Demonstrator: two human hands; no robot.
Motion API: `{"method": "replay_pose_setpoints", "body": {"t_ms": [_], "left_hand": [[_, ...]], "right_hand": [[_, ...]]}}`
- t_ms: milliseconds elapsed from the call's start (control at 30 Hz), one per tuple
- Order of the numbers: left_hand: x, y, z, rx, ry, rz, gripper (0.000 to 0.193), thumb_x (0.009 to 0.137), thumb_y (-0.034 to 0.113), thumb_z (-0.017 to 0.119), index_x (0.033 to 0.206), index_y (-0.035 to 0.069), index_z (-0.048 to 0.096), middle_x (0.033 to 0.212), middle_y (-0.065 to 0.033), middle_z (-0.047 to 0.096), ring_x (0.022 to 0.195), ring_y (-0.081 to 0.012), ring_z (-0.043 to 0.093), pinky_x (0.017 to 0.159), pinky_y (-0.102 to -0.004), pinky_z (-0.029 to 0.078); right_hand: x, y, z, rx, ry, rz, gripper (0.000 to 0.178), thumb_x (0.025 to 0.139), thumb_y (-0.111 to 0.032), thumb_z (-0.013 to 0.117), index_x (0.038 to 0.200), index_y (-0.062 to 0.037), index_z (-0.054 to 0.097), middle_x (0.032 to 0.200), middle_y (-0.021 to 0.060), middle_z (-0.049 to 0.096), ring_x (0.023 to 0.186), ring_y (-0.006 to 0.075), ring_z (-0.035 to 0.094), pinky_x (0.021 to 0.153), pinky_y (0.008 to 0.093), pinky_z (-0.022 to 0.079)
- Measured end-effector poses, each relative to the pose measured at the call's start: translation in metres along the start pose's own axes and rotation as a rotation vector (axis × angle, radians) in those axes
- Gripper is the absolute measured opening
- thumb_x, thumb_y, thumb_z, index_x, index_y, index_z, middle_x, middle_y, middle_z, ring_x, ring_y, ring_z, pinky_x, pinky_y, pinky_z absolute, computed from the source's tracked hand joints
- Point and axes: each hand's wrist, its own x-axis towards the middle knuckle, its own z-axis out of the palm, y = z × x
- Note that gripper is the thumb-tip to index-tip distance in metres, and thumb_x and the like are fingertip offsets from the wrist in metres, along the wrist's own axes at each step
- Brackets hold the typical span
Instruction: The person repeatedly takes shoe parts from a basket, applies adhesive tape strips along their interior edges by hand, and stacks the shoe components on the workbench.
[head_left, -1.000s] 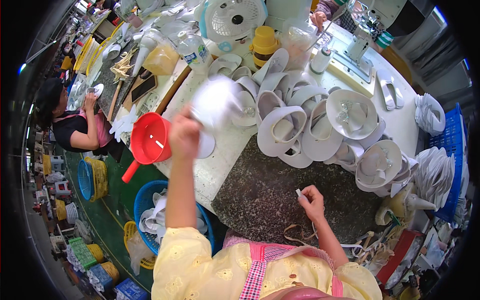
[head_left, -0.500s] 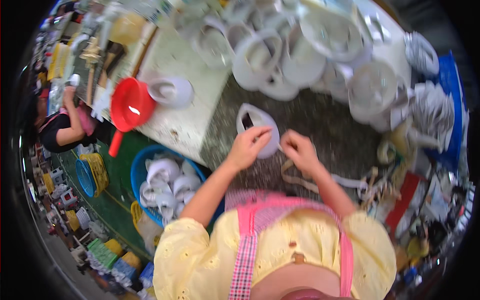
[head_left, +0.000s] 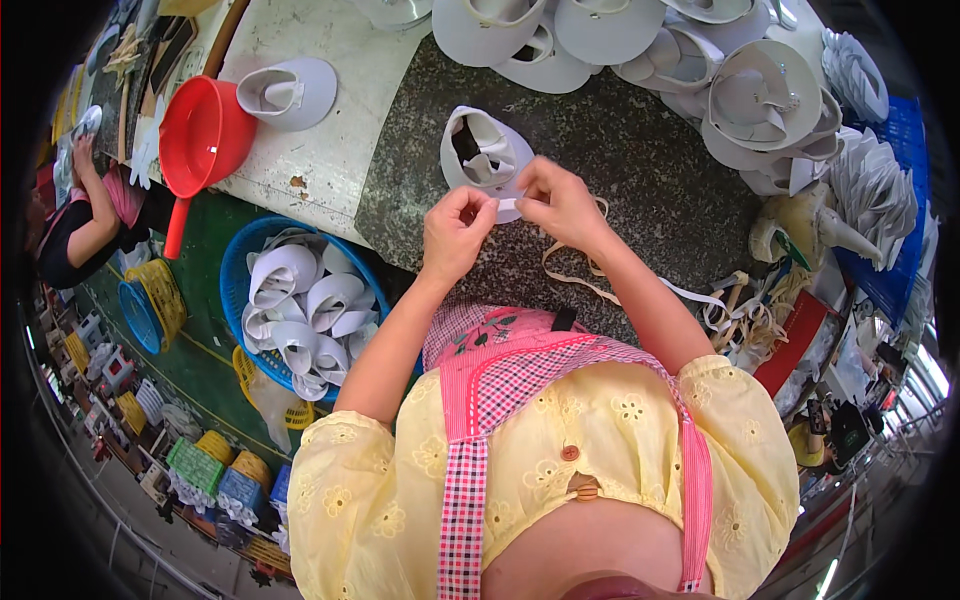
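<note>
A white visor cap [head_left: 512, 143] lies on the dark speckled board [head_left: 660, 210], just beyond my hands. At its near edge, a short white strip [head_left: 508, 210] stretches between my fingertips; I cannot tell whether it is joined to the cap. My left hand [head_left: 458, 232] pinches the strip's left end between thumb and fingers. From the other side, my right hand [head_left: 563, 205] has its fingers closed on the right end. Beside and below my right hand, a loose tan strap [head_left: 575, 283] curls over the board.
More white visors [head_left: 600, 30] are piled at the back right. A blue basket [head_left: 232, 290] of visors stands below the table at left. A red dipper [head_left: 205, 135] and one visor [head_left: 290, 92] sit on the left side. A co-worker [head_left: 85, 215] is at far left.
My left hand has come off the cap's surface and now pinches the strip near my right hand. The whole view has shifted, with the table things sitting higher in it.
</note>
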Motion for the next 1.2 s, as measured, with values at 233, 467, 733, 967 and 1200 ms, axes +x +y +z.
{"method": "replay_pose_setpoints", "body": {"t_ms": [233, 467, 733, 967, 1200], "left_hand": [[0.009, -0.042, 0.011, 0.299, 0.257, 0.218, 0.011, 0.078, 0.011, 0.060, 0.077, 0.001, 0.055, 0.067, -0.0091, 0.055, 0.055, -0.0180, 0.054, 0.052, -0.0289, 0.043], [0.017, -0.049, 0.013, 0.428, 0.300, 0.366, 0.013, 0.079, 0.013, 0.061, 0.078, 0.002, 0.054, 0.067, -0.0107, 0.056, 0.055, -0.0232, 0.055, 0.051, -0.0317, 0.044], [0.024, -0.023, -0.015, 0.881, 0.251, 0.072, 0.016, 0.074, 0.016, 0.066, 0.077, 0.004, 0.056, 0.067, -0.0095, 0.055, 0.058, -0.0258, 0.056, 0.052, -0.0328, 0.044], [0.034, -0.023, 0.008, 0.909, 0.209, 0.562, 0.010, 0.071, 0.014, 0.063, 0.079, 0.008, 0.061, 0.069, -0.0054, 0.049, 0.062, -0.0252, 0.053, 0.057, -0.0357, 0.044], [0.034, -0.004, 0.002, 0.816, 0.221, 0.465, 0.009, 0.068, 0.010, 0.064, 0.069, 0.007, 0.056, 0.070, -0.0063, 0.050, 0.066, -0.0251, 0.053, 0.057, -0.0367, 0.043]], "right_hand": [[0.019, 0.028, 0.013, -0.300, 0.082, -0.084, 0.019, 0.066, -0.013, 0.066, 0.077, -0.0027, 0.054, 0.065, 0.0077, 0.058, 0.059, 0.0170, 0.057, 0.055, 0.0295, 0.044], [0.028, 0.034, 0.016, -0.360, 0.159, -0.199, 0.014, 0.068, -0.017, 0.061, 0.073, -0.0058, 0.054, 0.071, 0.0101, 0.060, 0.065, 0.0294, 0.059, 0.057, 0.0382, 0.046], [0.035, 0.034, 0.025, -0.501, 0.218, -0.090, 0.018, 0.068, -0.019, 0.063, 0.075, -0.0064, 0.052, 0.071, 0.0107, 0.061, 0.067, 0.0302, 0.060, 0.057, 0.0381, 0.045], [0.036, 0.031, 0.024, -0.486, 0.196, -0.096, 0.018, 0.066, -0.018, 0.062, 0.075, -0.0063, 0.052, 0.070, 0.0124, 0.061, 0.065, 0.0315, 0.060, 0.057, 0.0406, 0.046], [0.036, 0.040, 0.036, -0.339, 0.457, -0.214, 0.014, 0.064, -0.012, 0.061, 0.070, -0.0057, 0.050, 0.063, 0.0124, 0.055, 0.059, 0.0307, 0.057, 0.055, 0.0363, 0.045]]}}
